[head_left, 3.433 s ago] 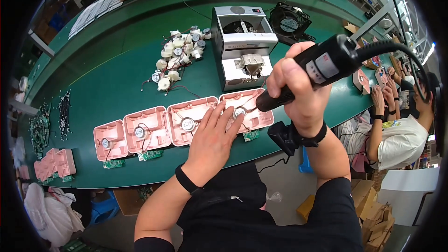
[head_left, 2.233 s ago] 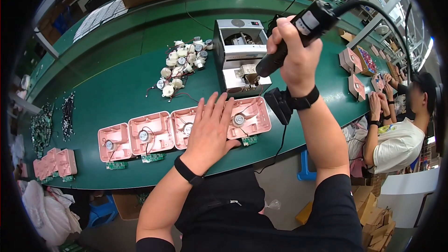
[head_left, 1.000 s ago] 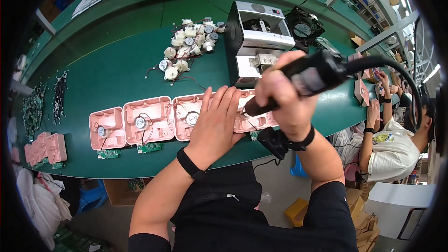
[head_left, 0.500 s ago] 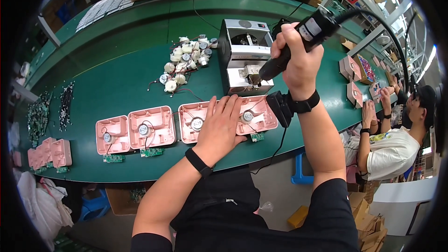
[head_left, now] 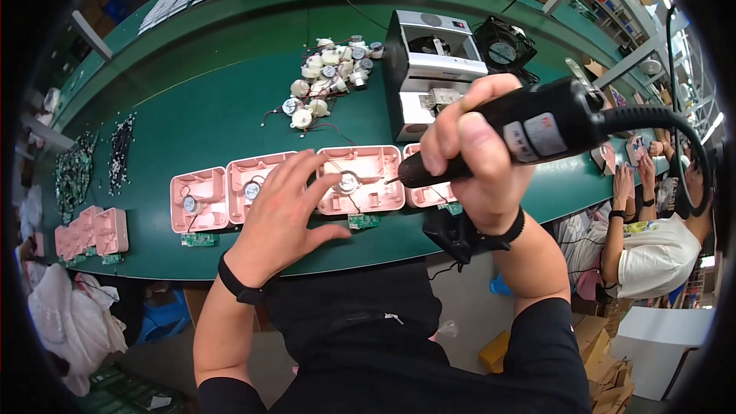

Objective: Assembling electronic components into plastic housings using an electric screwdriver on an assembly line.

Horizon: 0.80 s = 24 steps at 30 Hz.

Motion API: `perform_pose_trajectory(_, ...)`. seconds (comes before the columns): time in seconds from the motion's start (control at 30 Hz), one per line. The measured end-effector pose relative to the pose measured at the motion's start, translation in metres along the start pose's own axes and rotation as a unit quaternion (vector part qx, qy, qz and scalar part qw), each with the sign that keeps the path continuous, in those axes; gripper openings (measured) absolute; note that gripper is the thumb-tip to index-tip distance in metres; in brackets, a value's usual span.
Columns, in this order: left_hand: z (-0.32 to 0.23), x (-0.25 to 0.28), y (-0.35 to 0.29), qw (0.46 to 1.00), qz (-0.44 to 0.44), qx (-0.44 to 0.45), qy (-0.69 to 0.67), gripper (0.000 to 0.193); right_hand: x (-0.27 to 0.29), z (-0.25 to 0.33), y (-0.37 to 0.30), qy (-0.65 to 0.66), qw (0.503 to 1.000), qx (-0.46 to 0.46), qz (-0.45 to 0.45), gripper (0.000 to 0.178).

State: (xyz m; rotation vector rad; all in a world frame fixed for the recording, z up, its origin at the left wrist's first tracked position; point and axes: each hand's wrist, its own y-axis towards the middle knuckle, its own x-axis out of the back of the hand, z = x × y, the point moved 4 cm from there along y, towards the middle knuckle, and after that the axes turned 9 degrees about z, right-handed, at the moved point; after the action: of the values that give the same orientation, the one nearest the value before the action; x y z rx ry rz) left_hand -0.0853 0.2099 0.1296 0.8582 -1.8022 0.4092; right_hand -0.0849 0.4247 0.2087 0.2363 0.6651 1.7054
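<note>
A black corded electric screwdriver [head_left: 529,126] is gripped in my right hand [head_left: 483,161]. Its bit points left, over the right part of a pink plastic housing [head_left: 383,161] with a round silver motor [head_left: 348,182] inside. Whether the tip touches the housing, I cannot tell. My left hand [head_left: 280,215] has its fingers spread, over the neighbouring pink housing [head_left: 239,172] and reaching the left edge of the middle one. Another housing [head_left: 199,184] lies farther left, and one more sits partly behind the screwdriver. Green circuit boards [head_left: 364,221] hang from the housings' near edges by wires.
Beyond the housings stands a silver-and-black screw feeder machine [head_left: 437,69], with a black fan [head_left: 502,50] beside it. Several white-and-silver motors [head_left: 330,73] are piled behind. Circuit boards [head_left: 73,176] and more pink housings [head_left: 92,231] lie far left. A co-worker [head_left: 655,253] sits at right.
My right hand has brought the screwdriver from the screw feeder down to the middle housing. My left hand has moved left and spread its fingers. The view has shifted slightly.
</note>
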Motion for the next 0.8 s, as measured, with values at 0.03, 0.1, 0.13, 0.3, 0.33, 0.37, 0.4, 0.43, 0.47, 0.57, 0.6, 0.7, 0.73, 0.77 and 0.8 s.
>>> perform_pose_trajectory(0.03, 0.002, -0.001, -0.002, 1.000, 0.014, -0.012, 0.013, 0.066, -0.004, -0.006, 0.000, -0.009, 1.000, -0.012, 0.005, 0.023)
perform_pose_trajectory(0.1, 0.004, -0.003, -0.007, 0.999, 0.025, -0.017, 0.026, 0.064, -0.012, -0.019, 0.001, -0.015, 0.999, -0.026, 0.017, 0.024)
perform_pose_trajectory(0.13, 0.004, -0.005, -0.007, 0.999, 0.030, -0.023, 0.032, 0.064, -0.014, -0.026, 0.002, -0.026, 0.999, -0.028, 0.019, 0.024)
perform_pose_trajectory(0.3, 0.007, -0.014, -0.009, 0.997, 0.046, -0.029, 0.059, 0.060, -0.022, -0.046, 0.003, -0.050, 0.998, -0.032, 0.025, 0.025)
perform_pose_trajectory(0.33, 0.008, -0.016, -0.010, 0.996, 0.050, -0.027, 0.068, 0.059, -0.023, -0.048, 0.003, -0.050, 0.998, -0.031, 0.024, 0.025)
perform_pose_trajectory(0.37, 0.009, -0.017, -0.010, 0.996, 0.049, -0.025, 0.065, 0.059, -0.024, -0.050, 0.003, -0.050, 0.998, -0.033, 0.026, 0.025)
perform_pose_trajectory(0.4, 0.010, -0.017, -0.009, 0.997, 0.044, -0.027, 0.066, 0.057, -0.025, -0.052, 0.004, -0.051, 0.998, -0.035, 0.028, 0.024)
perform_pose_trajectory(0.43, 0.010, -0.017, -0.009, 0.997, 0.039, -0.029, 0.066, 0.054, -0.026, -0.054, 0.005, -0.053, 0.998, -0.036, 0.030, 0.024)
perform_pose_trajectory(0.47, 0.011, -0.018, -0.009, 0.997, 0.034, -0.030, 0.067, 0.052, -0.027, -0.056, 0.006, -0.053, 0.997, -0.037, 0.032, 0.024)
perform_pose_trajectory(0.57, 0.010, -0.018, -0.008, 0.998, 0.023, -0.027, 0.057, 0.050, -0.026, -0.066, 0.002, -0.093, 0.994, -0.024, 0.052, 0.024)
perform_pose_trajectory(0.6, 0.009, -0.018, -0.008, 0.998, 0.018, -0.027, 0.052, 0.049, -0.028, -0.067, 0.002, -0.113, 0.992, -0.017, 0.060, 0.023)
perform_pose_trajectory(0.7, 0.010, -0.017, -0.005, 0.998, 0.018, -0.030, 0.056, 0.048, -0.031, -0.069, 0.001, -0.104, 0.992, -0.019, 0.068, 0.023)
perform_pose_trajectory(0.73, 0.009, -0.016, -0.003, 0.998, 0.017, -0.033, 0.060, 0.048, -0.032, -0.068, 0.001, -0.101, 0.992, -0.017, 0.070, 0.022)
perform_pose_trajectory(0.77, 0.008, -0.016, -0.003, 0.997, 0.018, -0.036, 0.061, 0.048, -0.031, -0.069, 0.002, -0.102, 0.992, -0.016, 0.068, 0.022)
perform_pose_trajectory(0.8, 0.008, -0.017, -0.003, 0.998, 0.018, -0.036, 0.057, 0.048, -0.030, -0.070, 0.002, -0.109, 0.992, -0.019, 0.064, 0.022)
